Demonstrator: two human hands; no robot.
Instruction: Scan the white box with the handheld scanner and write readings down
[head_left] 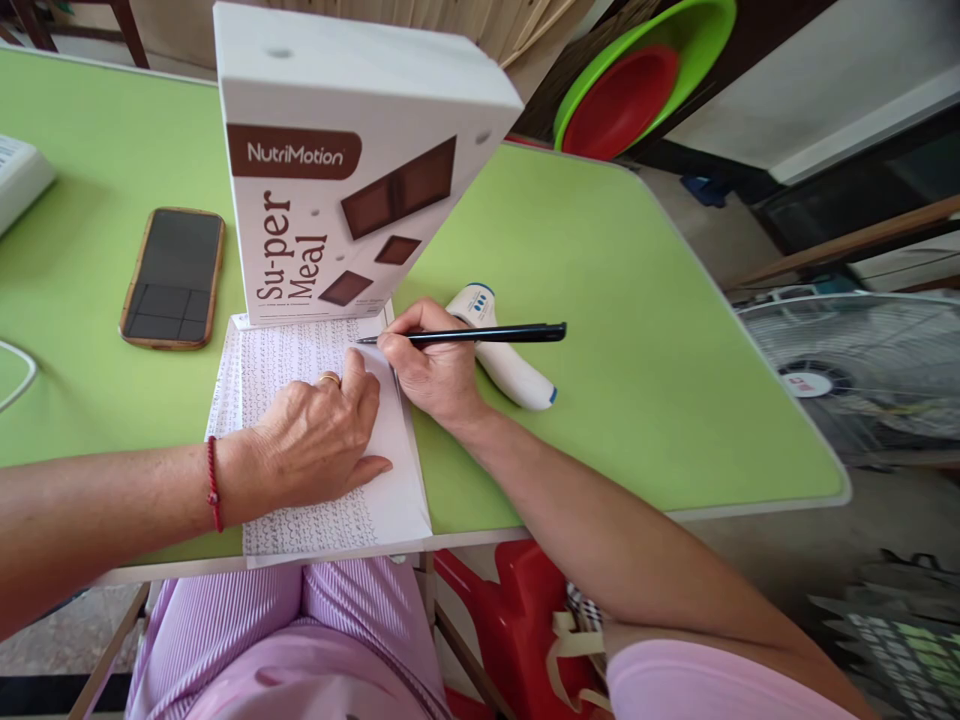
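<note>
My right hand (435,365) is closed round a black pen (495,333), its tip touching a written sheet of paper (300,525). My left hand (319,435) lies on that sheet with nothing in it, thumb apart and index finger pointing close to the pen tip. Rows of small handwriting cover much of the paper, and more sheets show under its left edge. Right behind the paper stands a tall white NutriMotion box (322,190). A white handheld device with blue trim, like a forehead thermometer (517,375), lies just beyond my right hand, partly hidden by it and the pen.
A phone in a brown case (172,275) lies left of the box on the green table (600,300). A white object (19,180) and a white cable (26,375) are at the left edge. Off the table are a fan (862,360), a red stool (510,620) and a green basin (694,40).
</note>
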